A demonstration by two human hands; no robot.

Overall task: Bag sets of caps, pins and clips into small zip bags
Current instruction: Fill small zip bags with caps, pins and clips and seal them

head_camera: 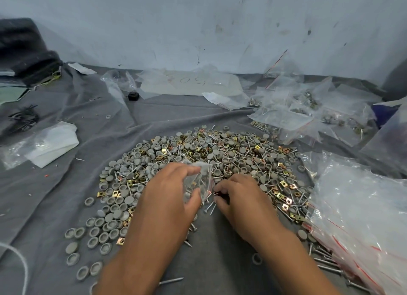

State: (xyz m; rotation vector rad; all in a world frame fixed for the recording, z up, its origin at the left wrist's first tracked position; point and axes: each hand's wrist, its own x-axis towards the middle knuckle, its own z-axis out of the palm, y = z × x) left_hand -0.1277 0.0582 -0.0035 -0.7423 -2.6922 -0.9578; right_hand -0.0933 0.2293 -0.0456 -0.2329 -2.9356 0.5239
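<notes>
Left hand (169,189) pinches a small zip bag (198,182) over the middle of the parts pile (198,162); right hand (237,195) pinches a dark small part at its mouth. Bag is thin, limp, slippery: hold by the rim.

We note grey round caps (114,208), silver pins (326,267) and brass-yellow square clips (120,241), some clips coppery orange, mixed on a dark grey cloth (92,122). The zip bags (361,208) are clear with a red seal stripe. The wall (198,19) is pale blue-grey with dark scuffs. A small black object (133,96) sits on the cloth.
</notes>
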